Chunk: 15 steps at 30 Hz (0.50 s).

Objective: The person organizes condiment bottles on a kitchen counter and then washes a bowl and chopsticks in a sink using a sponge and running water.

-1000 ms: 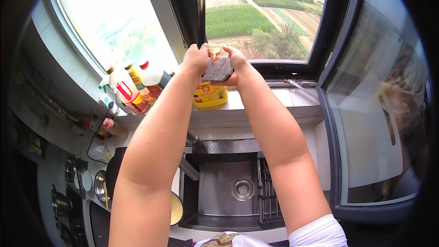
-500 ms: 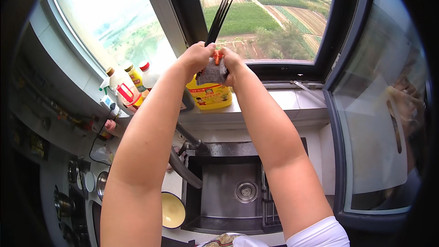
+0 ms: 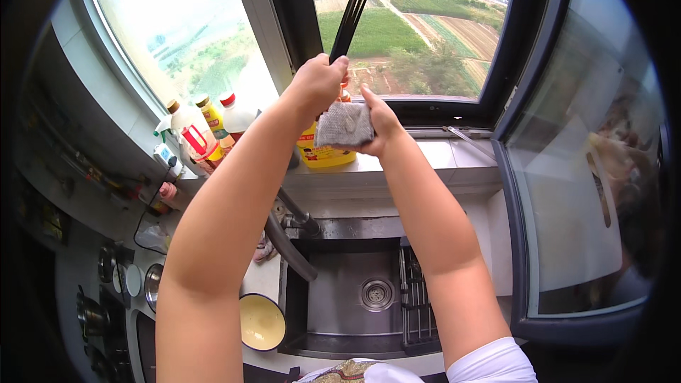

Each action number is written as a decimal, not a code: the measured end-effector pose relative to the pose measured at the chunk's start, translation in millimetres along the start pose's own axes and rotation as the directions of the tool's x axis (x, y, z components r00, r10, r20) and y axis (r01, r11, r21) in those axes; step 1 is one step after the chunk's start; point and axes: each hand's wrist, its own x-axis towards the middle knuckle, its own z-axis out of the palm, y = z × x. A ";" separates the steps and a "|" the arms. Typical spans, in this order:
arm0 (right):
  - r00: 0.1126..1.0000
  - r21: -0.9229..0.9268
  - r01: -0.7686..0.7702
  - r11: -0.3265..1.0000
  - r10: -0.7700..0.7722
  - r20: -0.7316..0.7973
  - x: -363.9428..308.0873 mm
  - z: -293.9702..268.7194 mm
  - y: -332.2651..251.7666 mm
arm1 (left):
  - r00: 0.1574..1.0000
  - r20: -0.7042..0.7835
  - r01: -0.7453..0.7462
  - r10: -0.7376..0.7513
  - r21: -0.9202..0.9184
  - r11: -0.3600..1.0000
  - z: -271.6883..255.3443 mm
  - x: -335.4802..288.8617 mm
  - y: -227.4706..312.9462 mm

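We see both hands raised in front of the window, above the sink. The left hand is closed into a fist around the lower end of a bundle of dark chopsticks, which stick up and lean slightly right from the top of the fist, fanning a little at their tips against the glass. The right hand sits just below and to the right of the left, its fingers curled around a grey cloth; the cloth is pressed between the 2 hands, directly under the left fist, and it hides the bottom of the chopsticks, so we cannot tell whether it wraps their ends.

Just behind the cloth stands a yellow bottle on the window ledge. Further left on the ledge is a cluster of bottles with yellow and red caps and a spray bottle.

Below the forearms lies a steel sink with a round drain, a dark curved faucet reaching over its left edge and a rack on its right side. A yellow bowl sits on the table left of the sink.
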 end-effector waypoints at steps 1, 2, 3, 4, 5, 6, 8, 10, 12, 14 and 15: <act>0.999 0.004 0.035 0.999 -0.035 -0.018 -20.7 -3.0 3.7 | 0.998 -0.022 -0.058 0.056 -0.091 0.994 9.6 -19.0 12.3; 0.989 0.044 0.137 0.990 -0.134 -0.060 -36.0 -9.7 14.1 | 0.994 0.091 -0.034 0.053 -0.192 0.981 15.6 -43.5 20.2; 0.980 0.114 0.194 0.974 -0.196 0.009 -67.7 -10.6 21.4 | 0.976 0.209 -0.004 0.068 -0.292 0.956 23.2 -71.4 25.1; 0.956 0.208 0.236 0.949 -0.265 0.124 -88.3 -27.4 34.8 | 0.961 0.235 -0.092 0.143 -0.214 0.973 30.3 -103.5 17.3; 0.913 0.297 0.274 0.915 -0.345 0.218 -109.5 -45.6 49.1 | 0.936 0.275 -0.184 0.220 -0.150 0.971 41.9 -136.7 5.3; 0.916 0.323 0.324 0.889 -0.381 0.129 -135.6 -35.9 67.1 | 0.952 0.261 -0.116 0.163 -0.187 0.976 53.0 -170.4 -16.1; 0.909 0.398 0.346 0.850 -0.409 0.084 -180.6 -20.3 106.4 | 0.977 0.205 -0.013 0.064 -0.238 0.971 73.4 -234.6 -76.5; 0.945 0.417 0.303 0.857 -0.326 -0.017 -213.4 -15.2 141.0 | 0.985 0.170 0.077 -0.032 -0.263 0.962 91.6 -284.7 -131.2; 0.960 0.440 0.275 0.855 -0.266 -0.082 -233.3 -29.8 180.6 | 0.977 0.184 0.146 -0.104 -0.236 0.961 113.6 -322.5 -177.7; 0.963 0.389 0.267 0.882 -0.226 -0.147 -239.3 -52.4 222.8 | 0.963 0.220 0.191 -0.155 -0.152 0.970 128.6 -348.5 -208.9; 0.950 0.222 0.271 0.937 -0.223 -0.219 -242.2 -53.1 242.5 | 0.948 0.261 0.219 -0.183 -0.115 0.969 132.1 -361.0 -219.2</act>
